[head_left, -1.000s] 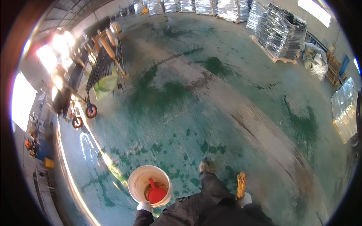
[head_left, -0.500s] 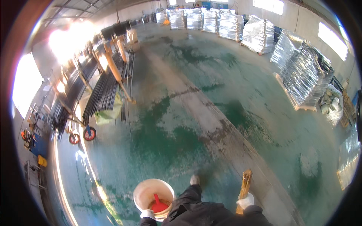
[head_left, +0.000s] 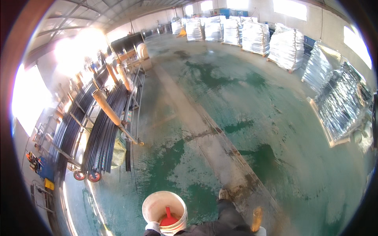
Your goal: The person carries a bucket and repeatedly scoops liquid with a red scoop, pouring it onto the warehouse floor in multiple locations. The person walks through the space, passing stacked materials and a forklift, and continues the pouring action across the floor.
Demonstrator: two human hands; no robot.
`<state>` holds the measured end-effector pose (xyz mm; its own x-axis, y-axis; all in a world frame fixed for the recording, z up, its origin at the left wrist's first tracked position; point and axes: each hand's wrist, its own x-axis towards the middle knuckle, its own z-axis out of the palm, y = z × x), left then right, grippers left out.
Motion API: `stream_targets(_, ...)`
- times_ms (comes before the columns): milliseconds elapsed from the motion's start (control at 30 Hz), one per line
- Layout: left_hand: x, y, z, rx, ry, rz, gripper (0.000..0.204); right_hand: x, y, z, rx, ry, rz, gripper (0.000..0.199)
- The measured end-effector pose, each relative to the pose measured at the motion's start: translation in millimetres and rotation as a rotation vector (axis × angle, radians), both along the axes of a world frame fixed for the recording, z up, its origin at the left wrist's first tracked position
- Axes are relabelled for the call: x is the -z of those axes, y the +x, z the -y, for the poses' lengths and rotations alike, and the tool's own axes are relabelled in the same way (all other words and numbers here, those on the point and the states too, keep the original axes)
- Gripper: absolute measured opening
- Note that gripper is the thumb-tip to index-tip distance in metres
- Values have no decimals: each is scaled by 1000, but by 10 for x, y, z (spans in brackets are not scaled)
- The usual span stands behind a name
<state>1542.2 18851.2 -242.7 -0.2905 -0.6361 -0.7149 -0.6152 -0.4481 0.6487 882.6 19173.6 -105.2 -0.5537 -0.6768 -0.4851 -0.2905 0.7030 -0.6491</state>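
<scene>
Our left hand [head_left: 152, 227], gloved, grips the white bucket [head_left: 164, 212] rim; red funnel [head_left: 169, 218] inside. Right hand [head_left: 260, 232] clasps a wooden handle [head_left: 256, 219].

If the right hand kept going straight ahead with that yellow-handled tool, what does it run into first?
Probably nothing soon. The right hand, gloved at the lower edge, holds a yellow handle pointing forward over worn green floor. That line looks free up to the wrapped pallets far off, though depth is unclear.
</scene>
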Motion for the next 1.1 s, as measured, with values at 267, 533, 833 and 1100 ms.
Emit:
stream_targets(267,-856,-1627,2946,-506,-502,344,16,-261,-1653,3968,-126,16,-178,25)
stream_targets(533,-145,-2583,6095,275,-538,659,18,31,-2717,8337,-80,-79,-89,29)
stream_targets(833,-559,-3147,10106,112,-453,681,25,-222,-3238,11682,-67,-177,231,30)
stream_targets(1100,-496,-3661,13848,210,-467,787,23,561,-4043,15598,39,-202,349,30)
